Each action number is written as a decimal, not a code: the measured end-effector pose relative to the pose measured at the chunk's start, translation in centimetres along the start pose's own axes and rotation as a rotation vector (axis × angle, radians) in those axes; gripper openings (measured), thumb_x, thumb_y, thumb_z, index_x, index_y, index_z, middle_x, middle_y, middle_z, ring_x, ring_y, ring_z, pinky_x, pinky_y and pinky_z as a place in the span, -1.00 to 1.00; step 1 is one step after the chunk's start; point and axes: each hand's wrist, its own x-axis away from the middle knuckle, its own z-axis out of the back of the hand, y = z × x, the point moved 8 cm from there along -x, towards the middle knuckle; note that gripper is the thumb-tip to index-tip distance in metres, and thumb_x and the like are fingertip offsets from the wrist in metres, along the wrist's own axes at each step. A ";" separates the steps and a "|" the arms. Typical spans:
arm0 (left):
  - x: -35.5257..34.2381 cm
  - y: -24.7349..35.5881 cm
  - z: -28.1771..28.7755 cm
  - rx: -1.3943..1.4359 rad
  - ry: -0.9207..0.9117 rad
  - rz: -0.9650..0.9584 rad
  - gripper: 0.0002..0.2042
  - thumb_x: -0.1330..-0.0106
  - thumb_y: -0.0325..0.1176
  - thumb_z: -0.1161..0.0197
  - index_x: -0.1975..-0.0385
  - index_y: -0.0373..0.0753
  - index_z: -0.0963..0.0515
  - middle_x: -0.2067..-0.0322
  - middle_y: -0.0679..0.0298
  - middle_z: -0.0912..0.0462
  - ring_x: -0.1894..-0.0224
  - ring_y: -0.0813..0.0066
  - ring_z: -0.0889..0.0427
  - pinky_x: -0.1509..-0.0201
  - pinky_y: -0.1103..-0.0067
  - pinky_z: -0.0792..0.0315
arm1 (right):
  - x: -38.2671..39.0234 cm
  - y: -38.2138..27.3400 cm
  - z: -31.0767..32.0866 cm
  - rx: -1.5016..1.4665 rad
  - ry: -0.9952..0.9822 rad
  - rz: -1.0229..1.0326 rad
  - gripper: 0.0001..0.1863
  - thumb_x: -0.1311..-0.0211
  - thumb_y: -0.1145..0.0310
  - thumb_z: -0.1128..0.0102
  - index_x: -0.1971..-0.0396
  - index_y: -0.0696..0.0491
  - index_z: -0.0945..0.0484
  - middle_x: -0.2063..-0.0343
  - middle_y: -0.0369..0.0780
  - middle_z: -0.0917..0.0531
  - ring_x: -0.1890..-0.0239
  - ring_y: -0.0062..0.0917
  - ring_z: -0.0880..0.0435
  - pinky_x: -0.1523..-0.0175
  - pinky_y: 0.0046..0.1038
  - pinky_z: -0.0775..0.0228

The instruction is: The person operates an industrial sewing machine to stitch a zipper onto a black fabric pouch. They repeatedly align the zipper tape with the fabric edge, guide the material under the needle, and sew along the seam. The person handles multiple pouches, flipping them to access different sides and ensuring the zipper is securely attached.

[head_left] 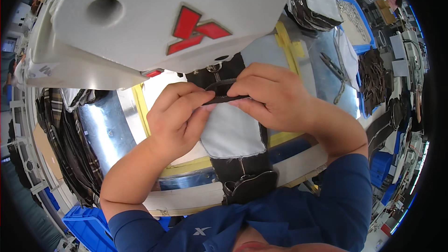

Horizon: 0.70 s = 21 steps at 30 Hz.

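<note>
A black fabric piece with a metal zipper (pixel 223 99) is stretched between my two hands under the front of a grey sewing machine head (pixel 135 46). My left hand (pixel 175 116) pinches its left edge between thumb and fingers. On the other side, my right hand (pixel 275 95) grips the folded edge, fingers curled over the top. Just below the fingertips lies a pale grey-blue fabric panel (pixel 233 133) with frayed edges. Nearer to me, a black end with a curled zipper (pixel 252 187) hangs over the table edge. The machine head hides the needle area.
Dark garments (pixel 70 144) are heaped at the left. A blue bin (pixel 86 221) stands below them. On the right are dark-handled pliers (pixel 332 66), a stack of fabric pieces (pixel 319 2), a blue tray (pixel 372 42) of small metal parts and a pile of dark strips (pixel 375 81).
</note>
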 end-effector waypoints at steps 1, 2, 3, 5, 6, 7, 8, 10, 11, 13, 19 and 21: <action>-0.1 -0.2 0.0 0.022 -0.005 0.030 -0.75 -0.19 -0.59 -0.52 0.12 -0.30 -0.77 0.25 0.17 -0.74 0.37 0.39 -0.69 0.31 0.54 -0.57 | 0.0 0.1 0.1 0.003 0.011 -0.011 -0.80 -0.21 0.46 -0.47 0.18 0.07 -0.69 0.30 -0.19 -0.66 0.36 -0.27 -0.67 0.29 -0.30 -0.53; -0.1 -0.5 -0.1 0.044 -0.010 0.061 -0.77 -0.20 -0.58 -0.51 0.13 -0.30 -0.77 0.27 0.17 -0.74 0.38 0.41 -0.68 0.32 0.55 -0.55 | 0.0 0.1 0.1 0.006 0.021 -0.023 -0.81 -0.18 0.49 -0.49 0.20 0.07 -0.72 0.32 -0.19 -0.68 0.40 -0.31 -0.68 0.31 -0.35 -0.52; -0.1 -0.7 -0.1 0.064 -0.015 0.091 -0.79 -0.22 -0.58 -0.51 0.15 -0.31 -0.78 0.29 0.18 -0.74 0.39 0.43 -0.67 0.33 0.57 -0.54 | -0.1 0.2 0.1 0.008 0.032 -0.034 -0.81 -0.15 0.51 -0.51 0.22 0.08 -0.74 0.35 -0.18 -0.71 0.43 -0.35 -0.68 0.33 -0.40 -0.51; 0.1 -1.5 -0.4 0.119 -0.034 0.164 -0.80 -0.25 -0.57 -0.50 0.14 -0.31 -0.77 0.31 0.18 -0.73 0.42 0.47 -0.64 0.37 0.59 -0.49 | -0.1 0.8 -0.1 -0.020 0.034 -0.084 -0.84 -0.18 0.48 -0.52 0.24 0.09 -0.75 0.36 -0.20 -0.70 0.44 -0.37 -0.67 0.34 -0.42 -0.49; 0.2 -1.9 -0.5 0.146 -0.045 0.199 -0.81 -0.27 -0.56 -0.49 0.13 -0.32 -0.77 0.32 0.18 -0.73 0.43 0.49 -0.62 0.39 0.61 -0.46 | -0.1 1.1 -0.2 -0.034 0.037 -0.109 -0.85 -0.19 0.47 -0.52 0.26 0.09 -0.75 0.37 -0.21 -0.70 0.45 -0.38 -0.67 0.34 -0.42 -0.48; 0.2 -2.1 -0.6 0.157 -0.061 0.227 -0.81 -0.27 -0.56 -0.49 0.13 -0.32 -0.77 0.33 0.18 -0.72 0.44 0.50 -0.60 0.39 0.61 -0.44 | 0.0 1.5 -0.4 -0.051 0.021 -0.143 -0.86 -0.20 0.45 -0.52 0.26 0.09 -0.75 0.37 -0.21 -0.70 0.46 -0.38 -0.66 0.35 -0.42 -0.47; 0.3 -2.2 -0.7 0.167 -0.078 0.255 -0.81 -0.27 -0.55 -0.49 0.13 -0.32 -0.76 0.34 0.18 -0.72 0.45 0.50 -0.59 0.40 0.61 -0.42 | 0.1 1.9 -0.6 -0.069 0.005 -0.177 -0.87 -0.21 0.44 -0.51 0.27 0.09 -0.75 0.37 -0.22 -0.70 0.46 -0.39 -0.66 0.36 -0.42 -0.46; 0.3 -2.4 -0.8 0.192 -0.093 0.287 -0.82 -0.28 -0.55 -0.48 0.13 -0.33 -0.76 0.35 0.19 -0.72 0.46 0.51 -0.58 0.41 0.61 -0.40 | 0.0 2.2 -1.0 -0.088 -0.009 -0.193 -0.87 -0.23 0.42 -0.51 0.27 0.08 -0.75 0.37 -0.23 -0.70 0.46 -0.40 -0.65 0.36 -0.42 -0.45; 0.4 -2.5 -1.0 0.210 -0.092 0.292 -0.82 -0.28 -0.54 -0.48 0.13 -0.33 -0.76 0.35 0.20 -0.71 0.46 0.51 -0.57 0.41 0.60 -0.40 | 0.0 2.2 -1.1 -0.088 -0.005 -0.176 -0.87 -0.23 0.42 -0.50 0.27 0.07 -0.75 0.37 -0.23 -0.69 0.47 -0.40 -0.65 0.36 -0.42 -0.44; 0.4 -2.6 -1.1 0.213 -0.100 0.292 -0.82 -0.28 -0.53 -0.48 0.14 -0.33 -0.75 0.35 0.20 -0.71 0.46 0.51 -0.58 0.40 0.59 -0.40 | -0.1 2.3 -1.4 -0.092 0.000 -0.161 -0.88 -0.24 0.41 -0.49 0.26 0.07 -0.75 0.38 -0.24 -0.69 0.46 -0.40 -0.65 0.36 -0.41 -0.44; 0.5 -3.0 -1.4 0.191 -0.121 0.318 -0.83 -0.27 -0.53 -0.48 0.16 -0.32 -0.73 0.35 0.20 -0.71 0.40 0.47 -0.62 0.32 0.57 -0.45 | 0.0 2.7 -1.9 -0.082 0.013 -0.148 -0.88 -0.26 0.40 -0.49 0.26 0.06 -0.75 0.37 -0.24 -0.69 0.43 -0.38 -0.66 0.35 -0.40 -0.46; 0.6 -3.2 -1.4 0.184 -0.115 0.339 -0.84 -0.27 -0.54 -0.47 0.17 -0.32 -0.73 0.33 0.19 -0.72 0.38 0.45 -0.63 0.29 0.57 -0.48 | 0.0 2.7 -2.0 -0.081 0.015 -0.149 -0.88 -0.27 0.40 -0.48 0.26 0.06 -0.74 0.37 -0.24 -0.69 0.43 -0.38 -0.66 0.34 -0.39 -0.47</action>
